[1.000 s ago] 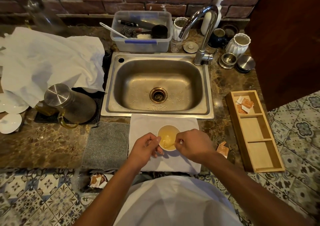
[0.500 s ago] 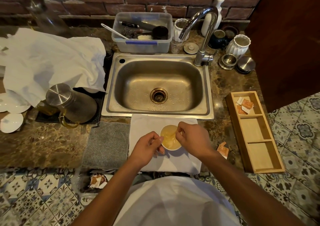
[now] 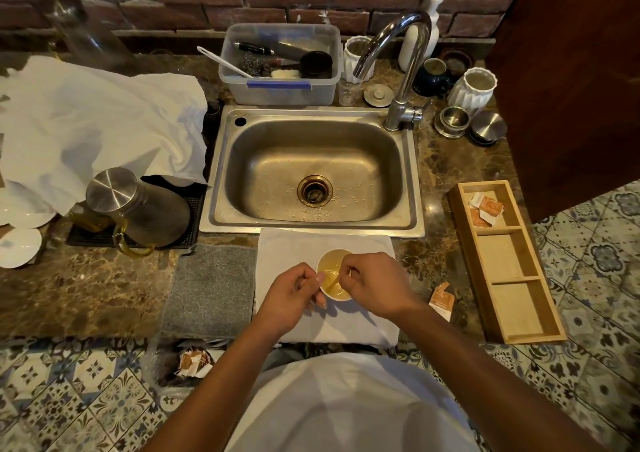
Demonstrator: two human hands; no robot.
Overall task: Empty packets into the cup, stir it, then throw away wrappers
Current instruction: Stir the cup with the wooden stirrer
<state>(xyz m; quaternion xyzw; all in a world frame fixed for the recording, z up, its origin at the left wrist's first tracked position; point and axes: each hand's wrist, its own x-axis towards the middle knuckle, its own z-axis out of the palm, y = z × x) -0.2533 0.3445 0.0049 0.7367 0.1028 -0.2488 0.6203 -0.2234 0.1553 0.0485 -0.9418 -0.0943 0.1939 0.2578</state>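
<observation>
Fingers: right hand (image 3: 375,287) pinches a thin stir stick (image 3: 333,281) between thumb and forefinger; left hand (image 3: 294,295) curls its fingers against the cup's left wall, closed around the side
Cup: small pale cup (image 3: 334,275) stands upright on a white folded cloth (image 3: 360,243), just in front of the sink (image 3: 315,171); yellowish liquid inside
Stick: slants down into the liquid, lower end under the surface
Opened wrapper: one orange and white packet (image 3: 441,301) lies on the marble counter (image 3: 86,289), right of the cloth, between it and the wooden tray (image 3: 509,309); print on it too small to read
Spare packets: a few orange and white packets (image 3: 485,207) in the tray's far compartment; the other two compartments hold nothing; lettering illegible
Bin: wrappers (image 3: 194,363) heaped in a clear-lined bin on the floor, below the counter edge, left of the person
Grey mat: grey pad (image 3: 211,289) touching the cloth's left edge
Jug: steel-lidded jug (image 3: 138,205) on a black mat, left of the sink
Labels: blue strip (image 3: 278,85) on the clear tub behind the sink, no readable writing
</observation>
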